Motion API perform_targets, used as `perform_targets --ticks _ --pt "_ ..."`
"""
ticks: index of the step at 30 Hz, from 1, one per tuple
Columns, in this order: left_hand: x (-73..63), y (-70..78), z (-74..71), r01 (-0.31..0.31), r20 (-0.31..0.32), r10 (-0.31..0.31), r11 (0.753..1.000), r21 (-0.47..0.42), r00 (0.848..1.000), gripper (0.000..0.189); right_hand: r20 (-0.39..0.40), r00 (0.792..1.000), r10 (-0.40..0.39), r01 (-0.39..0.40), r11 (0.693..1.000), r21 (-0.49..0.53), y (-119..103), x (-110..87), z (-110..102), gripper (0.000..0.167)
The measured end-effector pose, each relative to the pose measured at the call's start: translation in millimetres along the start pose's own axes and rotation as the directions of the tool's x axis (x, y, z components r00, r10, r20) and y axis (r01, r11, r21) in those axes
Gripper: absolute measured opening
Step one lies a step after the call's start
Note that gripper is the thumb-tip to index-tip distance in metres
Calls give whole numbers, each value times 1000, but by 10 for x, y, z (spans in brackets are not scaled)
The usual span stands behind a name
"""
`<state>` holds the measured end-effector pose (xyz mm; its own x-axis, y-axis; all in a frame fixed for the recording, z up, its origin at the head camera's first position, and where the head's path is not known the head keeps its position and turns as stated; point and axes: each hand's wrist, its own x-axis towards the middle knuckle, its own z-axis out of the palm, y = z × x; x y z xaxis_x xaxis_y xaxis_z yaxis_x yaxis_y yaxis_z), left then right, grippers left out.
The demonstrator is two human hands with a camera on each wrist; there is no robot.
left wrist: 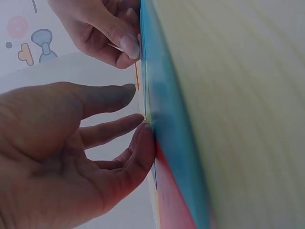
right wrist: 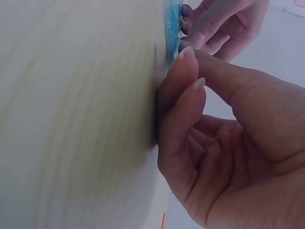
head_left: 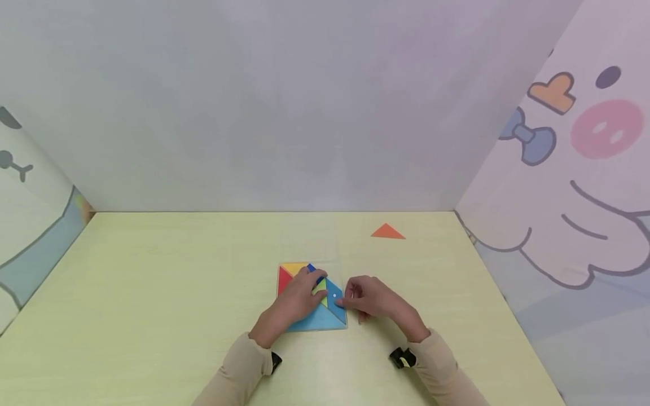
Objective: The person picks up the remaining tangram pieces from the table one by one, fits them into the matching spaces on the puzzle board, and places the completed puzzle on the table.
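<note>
A square tangram puzzle lies flat on the table, with a light blue triangle (head_left: 317, 322), a red triangle (head_left: 283, 277), a yellow piece (head_left: 293, 267), a dark blue piece (head_left: 311, 266), a green piece (head_left: 323, 286) and a blue parallelogram (head_left: 332, 288) with a white dot. Over its left half, my left hand (head_left: 301, 294) rests fingertips on the pieces, fingers loosely bent and thumb apart. My right hand (head_left: 373, 296) is at the puzzle's right edge, thumb tip touching the parallelogram. Its other fingers are curled beside the edge; whether they pinch anything is hidden.
An orange triangle (head_left: 388, 232) lies apart near the back right of the pale yellow table (head_left: 178, 270). A plain grey wall (head_left: 274, 113) stands behind, and printed cartoon panels flank both sides. Black wrist straps (head_left: 403, 357) show at the sleeves.
</note>
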<state>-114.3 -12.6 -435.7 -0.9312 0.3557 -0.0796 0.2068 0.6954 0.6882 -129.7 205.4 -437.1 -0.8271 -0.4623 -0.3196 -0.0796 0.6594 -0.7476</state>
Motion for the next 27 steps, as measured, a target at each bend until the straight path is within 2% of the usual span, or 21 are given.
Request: perform_targets --ticks 4,12,24,27 --pt "-44 -13 -9 -18 -29 18 1000 7 999 40 0 1000 -4 4 1000 -11 -6 -2 13 28" --pt "-121 -47 -45 -29 -87 30 1000 10 996 30 9 1000 3 -2 1000 -27 5 -27 -3 30" --pt "-250 -157 -118 11 -153 -7 999 31 988 22 36 999 -8 9 1000 -27 9 -48 -25 27" --pt "-279 -174 -137 37 -159 -33 999 23 987 21 43 999 -12 13 1000 -16 -4 -63 -37 27"
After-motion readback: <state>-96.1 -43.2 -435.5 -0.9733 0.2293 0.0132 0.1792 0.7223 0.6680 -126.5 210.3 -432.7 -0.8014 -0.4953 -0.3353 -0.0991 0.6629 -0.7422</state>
